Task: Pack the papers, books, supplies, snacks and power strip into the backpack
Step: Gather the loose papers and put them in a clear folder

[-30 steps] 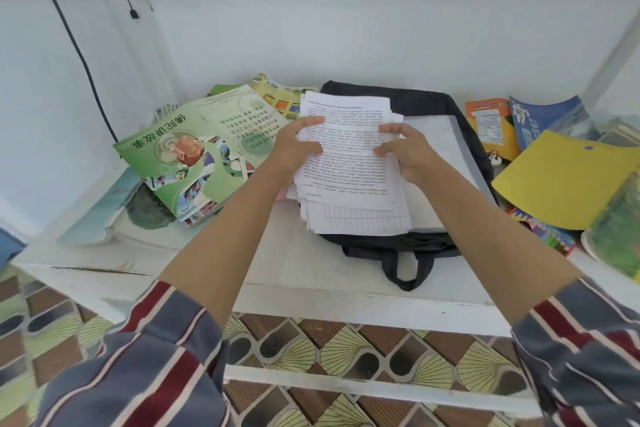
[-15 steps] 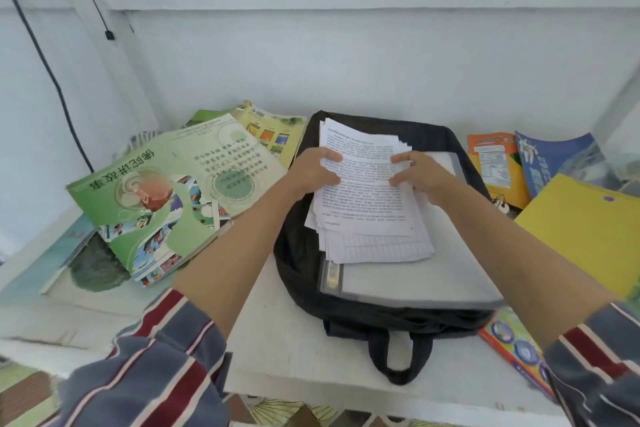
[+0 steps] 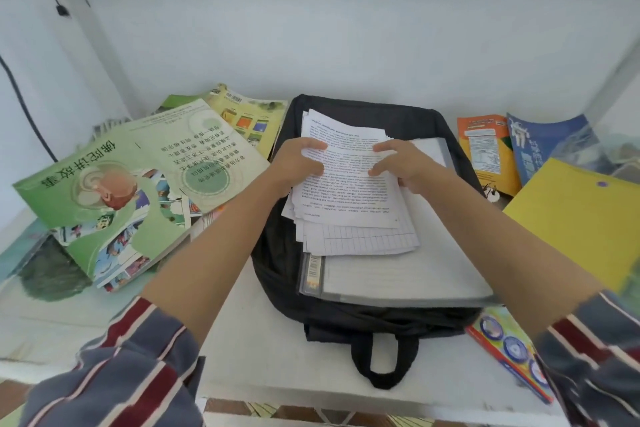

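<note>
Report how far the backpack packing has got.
Early stage. Nothing is clearly packed: a clear folder only lies on the black backpack. Both hands, left hand and right hand, hold the paper stack over it. The green book, snack packets and yellow envelope remain outside.

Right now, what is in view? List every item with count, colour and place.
backpack: one, black, centre of table
clear folder: one, grey-white, on backpack
paper stack: one, white, on folder, held
green book: one, left
yellowish book: one, behind green book
orange packet: one, right
blue packet: one, right
yellow envelope: one, right
colourful box: one, near right
left hand, right hand: gripping the papers' sides
</note>
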The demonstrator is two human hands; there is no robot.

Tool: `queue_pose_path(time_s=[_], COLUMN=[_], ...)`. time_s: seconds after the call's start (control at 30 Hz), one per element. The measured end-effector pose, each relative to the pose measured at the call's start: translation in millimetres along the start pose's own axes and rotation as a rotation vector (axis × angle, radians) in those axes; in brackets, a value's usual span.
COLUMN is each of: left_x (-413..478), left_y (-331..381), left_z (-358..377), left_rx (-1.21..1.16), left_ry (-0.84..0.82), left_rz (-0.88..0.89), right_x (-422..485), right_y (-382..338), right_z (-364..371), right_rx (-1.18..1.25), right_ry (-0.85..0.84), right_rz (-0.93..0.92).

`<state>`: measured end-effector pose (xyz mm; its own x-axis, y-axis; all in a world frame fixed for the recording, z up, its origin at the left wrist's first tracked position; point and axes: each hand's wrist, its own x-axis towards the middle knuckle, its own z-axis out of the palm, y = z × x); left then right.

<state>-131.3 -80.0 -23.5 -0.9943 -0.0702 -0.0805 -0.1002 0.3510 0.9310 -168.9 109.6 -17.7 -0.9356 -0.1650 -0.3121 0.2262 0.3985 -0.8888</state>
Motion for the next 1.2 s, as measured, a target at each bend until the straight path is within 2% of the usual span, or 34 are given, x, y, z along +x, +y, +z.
queue_pose_path(time_s=[0.2, 0.33, 0.43, 0.53, 0.73, 0.87, 0.93, 1.07, 1.2], left_x=[-5, -6, -7, -6, -11, -14, -8, 0, 1], left_y=[11, 14, 22, 33, 74, 83, 66, 25, 14], left_z=[3, -3, -3, 0, 6, 12, 17, 26, 27], left_rx=[-0.136, -0.303, -0.375, -0.329, -0.109, -0.093, -0.056, -0.055, -0.065], left_ry=[0.046, 0.012, 0.002, -0.002, 0.116, 0.161, 0.168, 0.043, -0.005], left_rz=[0.044, 0.114, 0.213, 0.362, 0.694, 0.811, 0.805, 0.653, 0.602], right_x=[-10, -21, -24, -25, -41, -49, -49, -43, -42], right_y=[1, 2, 4, 1, -24, -27, -16, 14, 24], right_z=[5, -2, -19, -32, -49, -55, -53, -42, -40], right_rx=[0.115, 0.263, 0.466, 0.594, 0.549, 0.459, 0.384, 0.246, 0.267], right_ry=[0.037, 0.081, -0.006, -0.034, 0.178, 0.259, 0.25, 0.207, 0.174], right_rz=[-0.019, -0.15, -0.254, -0.429, -0.769, -0.872, -0.869, -0.831, -0.798])
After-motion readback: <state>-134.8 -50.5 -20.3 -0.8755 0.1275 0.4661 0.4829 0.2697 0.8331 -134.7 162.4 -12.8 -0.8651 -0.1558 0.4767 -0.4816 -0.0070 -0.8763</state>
